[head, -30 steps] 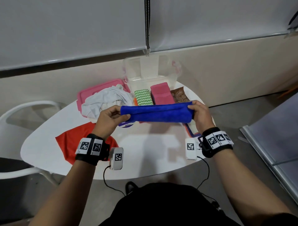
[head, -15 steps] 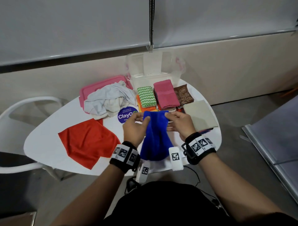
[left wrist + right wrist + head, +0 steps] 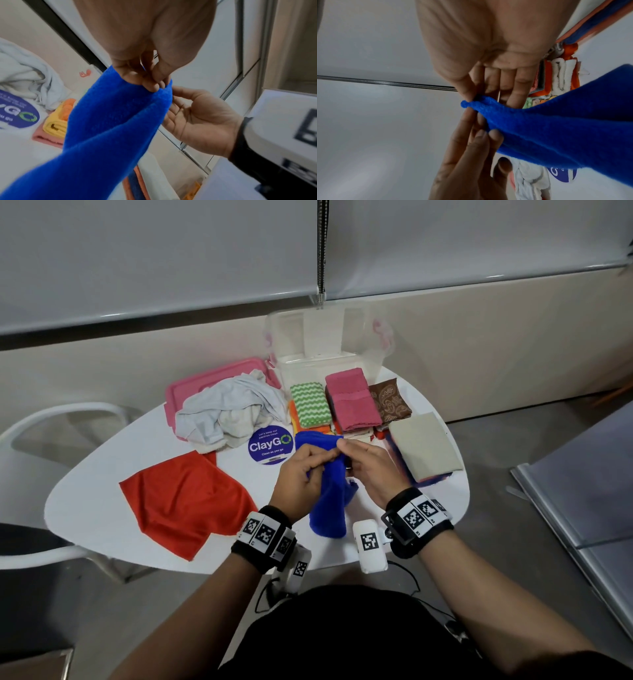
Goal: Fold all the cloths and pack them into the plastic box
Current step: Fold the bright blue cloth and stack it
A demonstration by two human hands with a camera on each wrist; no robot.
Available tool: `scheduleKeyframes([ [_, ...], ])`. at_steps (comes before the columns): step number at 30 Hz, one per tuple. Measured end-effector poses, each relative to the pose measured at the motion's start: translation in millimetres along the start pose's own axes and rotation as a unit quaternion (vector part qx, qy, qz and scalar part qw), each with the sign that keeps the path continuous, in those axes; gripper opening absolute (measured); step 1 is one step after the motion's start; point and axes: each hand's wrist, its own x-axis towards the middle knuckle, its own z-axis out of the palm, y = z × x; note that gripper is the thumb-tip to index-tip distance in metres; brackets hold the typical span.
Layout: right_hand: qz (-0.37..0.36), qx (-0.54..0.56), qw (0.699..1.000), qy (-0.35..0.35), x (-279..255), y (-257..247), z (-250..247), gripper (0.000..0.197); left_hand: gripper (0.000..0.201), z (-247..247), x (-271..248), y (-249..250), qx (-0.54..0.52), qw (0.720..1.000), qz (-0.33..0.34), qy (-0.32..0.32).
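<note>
My hands bring blue cloth (image 3: 327,501) ends together, halved; left hand (image 3: 301,477) pinching it, right hand (image 3: 368,470) seemingly loosening.

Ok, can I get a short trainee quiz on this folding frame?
1. True or false: the blue cloth lies flat on the table.
2. Which cloth lies spread out, unfolded, on the person's left? A) red cloth B) green zigzag cloth C) brown cloth
3. What colour is the lid under the crumpled white cloth?

Key:
1. False: it hangs, pinched at its top by the left hand and the right hand.
2. A
3. Pink
</note>
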Motion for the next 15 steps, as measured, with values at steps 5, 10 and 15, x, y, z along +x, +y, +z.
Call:
scheduleKeyframes([
  [5,0.029,0.069,0.997,0.016,8.6,0.9,-1.9,0.027,0.041,-17.3,-0.2,-14.7,-0.021,0.99,-0.061,0.124],
  [10,0.057,0.029,0.998,-0.011,12.5,-23.6,-2.6,0.016,0.069,-33.2,17.5,-31.3,-0.19,0.936,-0.271,-0.123],
  [15,-0.028,-0.138,0.987,0.08,25.4,-43.6,-5.3,0.014,0.017,-39.0,46.7,-12.0,-0.19,0.964,-0.18,-0.049],
])
